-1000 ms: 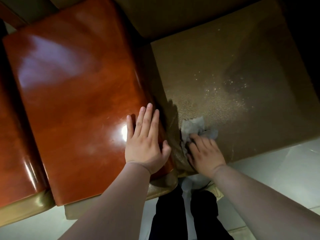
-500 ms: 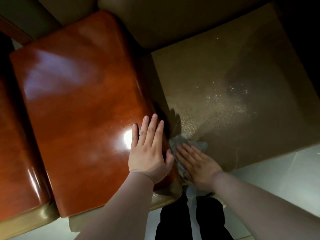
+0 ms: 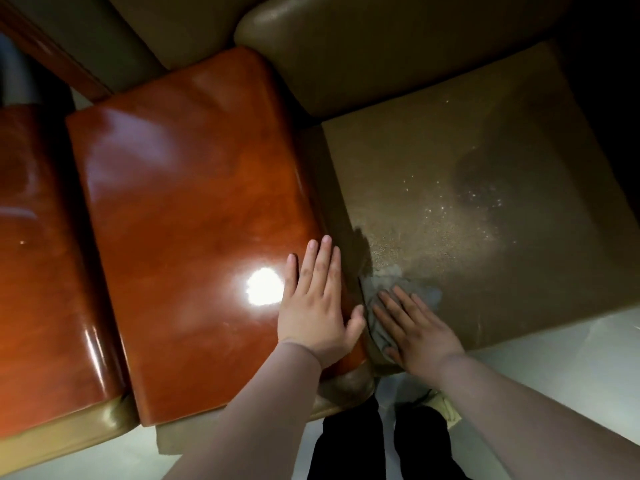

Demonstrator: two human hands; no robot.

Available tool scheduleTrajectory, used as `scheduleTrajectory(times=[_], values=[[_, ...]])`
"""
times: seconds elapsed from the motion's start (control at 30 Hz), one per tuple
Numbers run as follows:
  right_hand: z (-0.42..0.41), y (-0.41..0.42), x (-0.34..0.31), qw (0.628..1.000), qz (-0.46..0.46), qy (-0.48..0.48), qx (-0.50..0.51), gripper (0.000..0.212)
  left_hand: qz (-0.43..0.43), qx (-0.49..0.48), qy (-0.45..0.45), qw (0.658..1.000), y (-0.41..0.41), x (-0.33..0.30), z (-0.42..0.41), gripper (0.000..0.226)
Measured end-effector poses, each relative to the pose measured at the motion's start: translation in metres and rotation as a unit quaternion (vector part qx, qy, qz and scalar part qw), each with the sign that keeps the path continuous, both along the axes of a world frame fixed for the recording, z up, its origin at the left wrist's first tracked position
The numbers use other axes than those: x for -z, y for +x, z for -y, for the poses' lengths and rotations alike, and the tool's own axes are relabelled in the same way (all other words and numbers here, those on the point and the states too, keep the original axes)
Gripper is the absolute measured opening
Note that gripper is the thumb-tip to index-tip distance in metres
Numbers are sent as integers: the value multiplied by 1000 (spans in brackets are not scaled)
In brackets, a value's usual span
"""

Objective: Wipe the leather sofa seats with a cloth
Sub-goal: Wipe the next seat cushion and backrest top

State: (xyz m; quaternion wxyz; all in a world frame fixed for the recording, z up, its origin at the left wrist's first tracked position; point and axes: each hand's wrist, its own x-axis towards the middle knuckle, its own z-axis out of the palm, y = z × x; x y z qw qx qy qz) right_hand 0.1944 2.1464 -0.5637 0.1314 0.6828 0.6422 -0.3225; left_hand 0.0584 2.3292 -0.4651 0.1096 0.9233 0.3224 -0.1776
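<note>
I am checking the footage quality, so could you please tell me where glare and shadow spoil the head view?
Head view: a blown-out glare spot on the glossy wooden armrest beside the left hand; the seat falls into deep shadow toward the right edge; wide-angle bending throughout.

Glossy wooden armrest [image 3: 194,237] — pale floor [image 3: 554,368]

This looks like a home sitting room. An olive-brown leather sofa seat [image 3: 485,209] fills the right of the view, with padded back cushions [image 3: 381,53] behind it. To its left sits a broad, glossy red-brown wooden armrest [image 3: 194,216], and below its front edge lies a pale tiled floor [image 3: 571,368].
</note>
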Motion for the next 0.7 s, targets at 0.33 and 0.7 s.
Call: scheduleTrajectory(times=[0.33,0.7], values=[[-236,91,22,994,62,17,88,75,73,-176,68,979,70,11,-189,90],[-189,64,25,999,-4,48,-24,81,90,-170,56,980,72,15,-193,96]])
